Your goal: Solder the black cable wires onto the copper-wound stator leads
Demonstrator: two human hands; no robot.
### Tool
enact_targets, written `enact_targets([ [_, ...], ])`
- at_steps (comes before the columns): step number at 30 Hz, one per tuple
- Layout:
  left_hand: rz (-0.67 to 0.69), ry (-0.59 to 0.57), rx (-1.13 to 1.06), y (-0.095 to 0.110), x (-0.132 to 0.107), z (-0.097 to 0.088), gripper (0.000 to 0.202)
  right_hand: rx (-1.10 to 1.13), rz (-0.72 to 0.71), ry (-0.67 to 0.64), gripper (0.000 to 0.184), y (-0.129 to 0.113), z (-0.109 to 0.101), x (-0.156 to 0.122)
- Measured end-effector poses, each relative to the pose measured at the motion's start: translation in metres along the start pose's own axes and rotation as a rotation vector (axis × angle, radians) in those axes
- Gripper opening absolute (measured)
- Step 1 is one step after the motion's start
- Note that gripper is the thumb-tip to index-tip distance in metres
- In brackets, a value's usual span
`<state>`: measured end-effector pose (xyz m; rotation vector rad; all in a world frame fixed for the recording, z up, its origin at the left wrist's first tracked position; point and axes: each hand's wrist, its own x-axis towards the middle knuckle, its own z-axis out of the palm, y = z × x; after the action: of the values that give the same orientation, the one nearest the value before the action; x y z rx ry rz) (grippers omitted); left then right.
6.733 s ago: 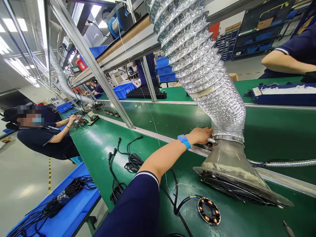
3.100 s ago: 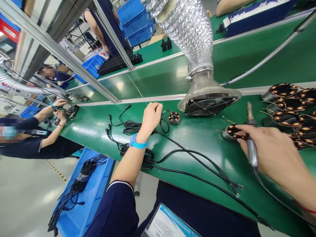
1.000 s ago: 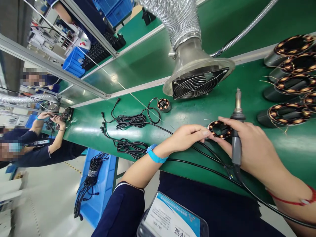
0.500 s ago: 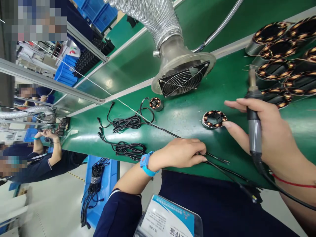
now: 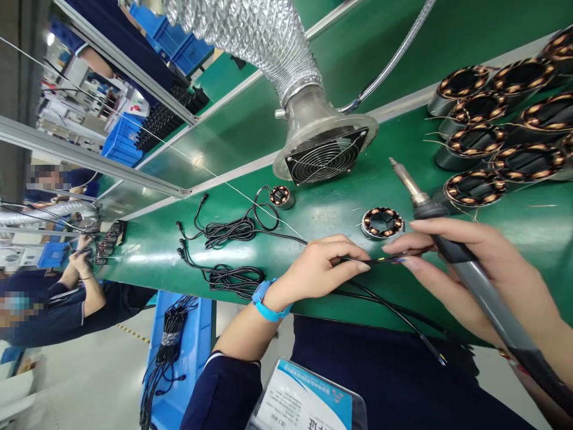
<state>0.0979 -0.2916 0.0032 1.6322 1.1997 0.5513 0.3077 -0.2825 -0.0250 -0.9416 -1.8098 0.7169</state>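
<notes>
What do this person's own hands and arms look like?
The left hand and right hand wear no gloves. A bright blue wristband circles the left wrist, and that arm's short navy sleeve is edged in white. A bit of red bracelet shows at the right wrist.

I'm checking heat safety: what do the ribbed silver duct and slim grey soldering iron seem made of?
Duct: shiny, probably metal foil; its creases glint. Soldering iron: silvery, glinting shaft, likely metal; satin handle, perhaps plastic, by its soft highlight.
</notes>
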Motion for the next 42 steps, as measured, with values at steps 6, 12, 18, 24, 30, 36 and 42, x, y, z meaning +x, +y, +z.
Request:
enact_targets([
  [6,-0.024,0.052,-0.185,0.003,0.000,-0.002,0.023,0.179,0.154,0.014,0.031,-0.005,0.007,0.008],
  [12,-0.103,0.173,-0.631,0.000,0.007,0.004,0.034,0.502,0.288,0.004,0.035,-0.005,0.017,0.013],
  [18,-0.026,0.126,-0.649,0.003,0.017,0.013,0.038,0.438,0.255,0.020,0.043,-0.003,0.022,0.011],
  [24,-0.034,0.114,-0.431,0.009,0.015,0.005,0.023,0.308,0.141,0.011,0.037,-0.002,0.022,0.012],
  [30,-0.198,-0.205,-0.547,0.014,0.013,-0.012,0.027,0.233,0.123,0.103,0.035,-0.002,0.028,0.011],
  [36,-0.162,0.144,-0.397,0.001,0.033,-0.012,0.012,0.045,0.100,0.053,0.043,0.008,0.027,0.015],
  [42,-0.154,0.289,-0.329,-0.020,0.050,-0.014,0.010,-0.186,0.110,0.129,0.041,0.011,0.017,0.004],
])
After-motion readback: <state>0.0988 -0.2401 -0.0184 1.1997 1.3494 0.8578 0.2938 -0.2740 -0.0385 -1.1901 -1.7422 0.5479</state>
